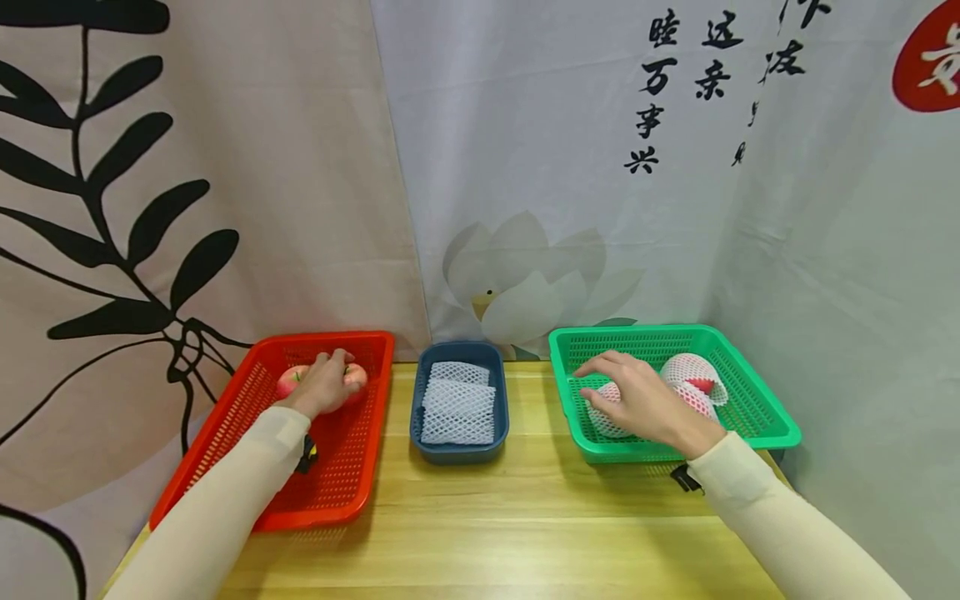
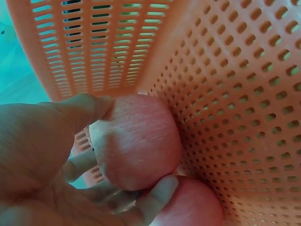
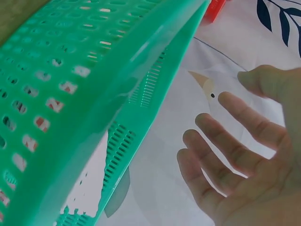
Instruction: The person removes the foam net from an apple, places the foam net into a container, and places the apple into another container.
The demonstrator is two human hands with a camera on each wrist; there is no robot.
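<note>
The left grip (image 1: 321,388) pinches an apple (image 2: 138,141) inside the red basket (image 1: 330,479), thumb opposing fingers, presumably to stop the round fruit rolling. The right grip (image 1: 641,402), spread and holding nothing, is positioned over the netted fruit (image 1: 693,375) in the green basket (image 1: 768,429). Foam nets (image 1: 459,412) lie between both baskets on the worktop (image 1: 525,525), probably for access from either side.
</note>
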